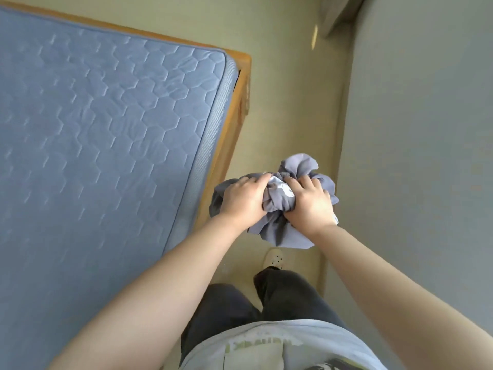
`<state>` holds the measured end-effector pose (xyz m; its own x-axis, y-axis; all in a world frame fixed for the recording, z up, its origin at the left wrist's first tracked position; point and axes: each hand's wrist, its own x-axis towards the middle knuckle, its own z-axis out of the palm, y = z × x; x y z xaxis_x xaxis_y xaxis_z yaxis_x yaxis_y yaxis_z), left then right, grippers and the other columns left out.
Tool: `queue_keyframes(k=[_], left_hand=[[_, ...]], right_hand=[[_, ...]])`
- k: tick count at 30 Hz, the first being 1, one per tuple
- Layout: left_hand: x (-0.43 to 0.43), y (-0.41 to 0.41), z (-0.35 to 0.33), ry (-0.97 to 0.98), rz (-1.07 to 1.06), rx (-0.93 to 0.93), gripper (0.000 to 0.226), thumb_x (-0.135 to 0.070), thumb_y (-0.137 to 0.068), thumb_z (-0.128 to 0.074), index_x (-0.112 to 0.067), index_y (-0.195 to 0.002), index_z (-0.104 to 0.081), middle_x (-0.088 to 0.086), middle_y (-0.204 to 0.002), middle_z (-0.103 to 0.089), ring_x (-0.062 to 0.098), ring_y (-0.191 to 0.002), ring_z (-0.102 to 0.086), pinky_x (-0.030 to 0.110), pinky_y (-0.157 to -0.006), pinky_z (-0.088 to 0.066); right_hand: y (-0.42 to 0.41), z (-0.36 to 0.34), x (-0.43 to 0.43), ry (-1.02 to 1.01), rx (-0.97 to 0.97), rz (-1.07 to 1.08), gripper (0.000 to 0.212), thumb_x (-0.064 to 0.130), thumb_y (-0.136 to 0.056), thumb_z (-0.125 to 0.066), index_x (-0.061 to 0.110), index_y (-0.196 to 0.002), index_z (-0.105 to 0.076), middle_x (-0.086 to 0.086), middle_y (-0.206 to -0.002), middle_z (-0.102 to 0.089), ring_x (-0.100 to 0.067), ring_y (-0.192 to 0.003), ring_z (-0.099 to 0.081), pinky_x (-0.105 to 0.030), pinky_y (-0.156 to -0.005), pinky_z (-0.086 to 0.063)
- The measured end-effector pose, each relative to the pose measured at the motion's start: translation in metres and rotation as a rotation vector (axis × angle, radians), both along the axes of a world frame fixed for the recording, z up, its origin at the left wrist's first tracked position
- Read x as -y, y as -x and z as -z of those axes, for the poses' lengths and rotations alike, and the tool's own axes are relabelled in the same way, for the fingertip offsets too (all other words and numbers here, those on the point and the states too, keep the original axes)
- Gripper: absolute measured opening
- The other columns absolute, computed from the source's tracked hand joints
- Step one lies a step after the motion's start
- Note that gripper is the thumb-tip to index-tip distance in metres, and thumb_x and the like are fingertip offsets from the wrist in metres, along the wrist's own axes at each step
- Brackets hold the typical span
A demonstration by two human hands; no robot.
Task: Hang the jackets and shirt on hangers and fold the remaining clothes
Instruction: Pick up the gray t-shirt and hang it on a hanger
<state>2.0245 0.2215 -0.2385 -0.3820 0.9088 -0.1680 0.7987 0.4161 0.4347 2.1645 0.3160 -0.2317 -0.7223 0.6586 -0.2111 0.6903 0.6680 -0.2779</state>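
Observation:
A bunched grey garment (298, 166) with a pale patch at its middle hangs in the air over the floor, beside the bed's corner. My left hand (244, 198) grips its left side with fingers curled into the cloth. My right hand (310, 206) grips the right side the same way, and the two hands almost touch. Loose folds stick out above and below my hands. No hanger is in view.
A blue quilted mattress (93, 134) on a wooden bed frame (234, 108) fills the left. A grey wall (416, 156) runs along the right. Between them is a narrow strip of beige floor (293, 89), where my legs and one pale shoe (273, 259) stand.

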Motion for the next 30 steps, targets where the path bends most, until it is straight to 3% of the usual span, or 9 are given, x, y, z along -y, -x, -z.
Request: queue_keyframes(k=[8, 15, 26, 30], left_hand=[[-0.188, 0.072, -0.035, -0.044, 0.046, -0.054, 0.060, -0.038, -0.082, -0.060, -0.028, -0.139, -0.043, -0.001, -0.124, -0.062, 0.027, -0.109, -0.057, 0.035, -0.080, -0.045], [-0.353, 0.201, -0.028, -0.098, 0.026, -0.023, 0.057, -0.036, -0.082, -0.060, -0.027, -0.137, -0.046, -0.001, -0.126, -0.061, 0.027, -0.113, -0.057, 0.034, -0.083, -0.045], [-0.544, 0.376, -0.050, -0.146, 0.073, -0.103, 0.056, -0.036, -0.077, -0.067, -0.015, -0.128, -0.054, 0.006, -0.107, -0.069, 0.032, -0.094, -0.065, 0.040, -0.067, -0.054], [-0.617, 0.428, -0.040, -0.117, -0.015, -0.144, 0.059, -0.038, -0.078, -0.065, -0.018, -0.131, -0.051, 0.003, -0.111, -0.068, 0.028, -0.097, -0.064, 0.040, -0.072, -0.053]], right_hand=[[0.067, -0.034, -0.180, -0.045, -0.045, 0.067, 0.054, 0.025, -0.080, -0.059, 0.023, -0.132, -0.048, -0.010, -0.110, -0.052, -0.036, -0.103, -0.046, -0.047, -0.079, -0.041], [0.197, -0.032, -0.346, -0.105, -0.028, 0.054, 0.058, 0.027, -0.082, -0.058, 0.027, -0.138, -0.043, -0.009, -0.112, -0.051, -0.036, -0.105, -0.045, -0.048, -0.084, -0.040], [0.369, -0.065, -0.545, -0.133, -0.038, -0.042, 0.053, 0.019, -0.069, -0.068, 0.015, -0.121, -0.058, -0.012, -0.097, -0.056, -0.037, -0.089, -0.052, -0.042, -0.066, -0.040], [0.431, -0.053, -0.634, -0.167, -0.052, -0.182, 0.048, 0.017, -0.063, -0.070, 0.011, -0.110, -0.062, -0.012, -0.088, -0.056, -0.036, -0.080, -0.054, -0.039, -0.059, -0.040]])
